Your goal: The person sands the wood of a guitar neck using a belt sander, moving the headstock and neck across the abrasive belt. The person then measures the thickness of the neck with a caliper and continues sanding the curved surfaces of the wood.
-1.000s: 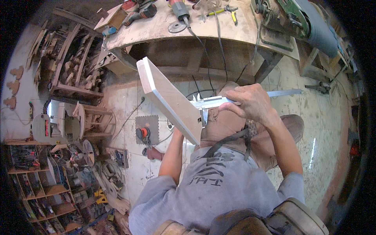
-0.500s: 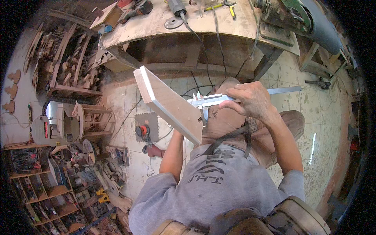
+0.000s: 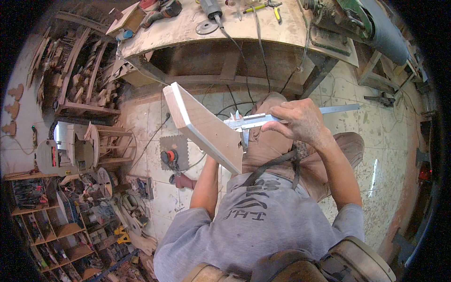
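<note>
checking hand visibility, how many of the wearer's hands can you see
1: the right hand, gripping the caliper to the right of the wooden board. The left hand is hidden, apparently behind the wooden board.

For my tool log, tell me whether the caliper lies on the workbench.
No, the right hand holds the caliper beside the wooden board.

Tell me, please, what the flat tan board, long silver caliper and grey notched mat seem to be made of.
Flat tan board: likely wood, smooth, apparently unvarnished, from its matte, faintly grained face.
Long silver caliper: probably steel, satin, from its grey sheen.
Grey notched mat: possibly foam or rubber, matte, from its toothed edge.
</note>
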Tool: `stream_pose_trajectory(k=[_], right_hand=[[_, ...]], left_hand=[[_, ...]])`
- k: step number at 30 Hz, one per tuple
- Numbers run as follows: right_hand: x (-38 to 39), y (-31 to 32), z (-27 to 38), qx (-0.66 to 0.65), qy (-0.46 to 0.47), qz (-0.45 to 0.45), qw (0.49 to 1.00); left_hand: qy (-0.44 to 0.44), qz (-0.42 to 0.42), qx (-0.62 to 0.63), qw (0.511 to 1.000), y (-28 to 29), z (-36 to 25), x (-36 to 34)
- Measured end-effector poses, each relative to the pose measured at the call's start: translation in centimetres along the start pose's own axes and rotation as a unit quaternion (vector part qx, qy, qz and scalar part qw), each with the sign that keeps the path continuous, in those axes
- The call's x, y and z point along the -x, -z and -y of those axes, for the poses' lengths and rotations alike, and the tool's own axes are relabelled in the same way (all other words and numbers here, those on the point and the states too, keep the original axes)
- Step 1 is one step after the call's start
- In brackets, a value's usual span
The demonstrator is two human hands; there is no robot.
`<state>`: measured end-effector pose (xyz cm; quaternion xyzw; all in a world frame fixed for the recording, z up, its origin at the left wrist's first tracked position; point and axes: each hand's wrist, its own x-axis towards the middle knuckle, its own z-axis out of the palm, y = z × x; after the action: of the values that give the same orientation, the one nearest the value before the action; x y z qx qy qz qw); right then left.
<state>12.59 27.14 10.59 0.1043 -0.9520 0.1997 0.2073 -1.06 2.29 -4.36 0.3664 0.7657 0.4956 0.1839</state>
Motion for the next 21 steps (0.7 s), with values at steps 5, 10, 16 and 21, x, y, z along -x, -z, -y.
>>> stream_pose_trajectory(k=[5,10,16,21], right_hand=[[0.1,0.0,0.1,-0.007,-0.007,0.005,1.0],[-0.2,0.4,0.3,-0.022,-0.026,0.054,0.998],[-1.1,0.0,-1.6,-0.095,-0.131,0.012,0.987],[-4.5,-0.7,-6.4,-0.222,-0.225,-0.051,0.947]], left_hand=[[-0.001,-0.002,0.001,1.0,0.1,0.0,0.1],[-0.001,-0.011,0.007,1.0,0.0,0.0,-0.2],[-0.009,-0.032,0.05,0.998,-0.4,-3.8,-2.1],[0.065,0.06,0.056,0.994,1.6,-2.5,-4.1]])
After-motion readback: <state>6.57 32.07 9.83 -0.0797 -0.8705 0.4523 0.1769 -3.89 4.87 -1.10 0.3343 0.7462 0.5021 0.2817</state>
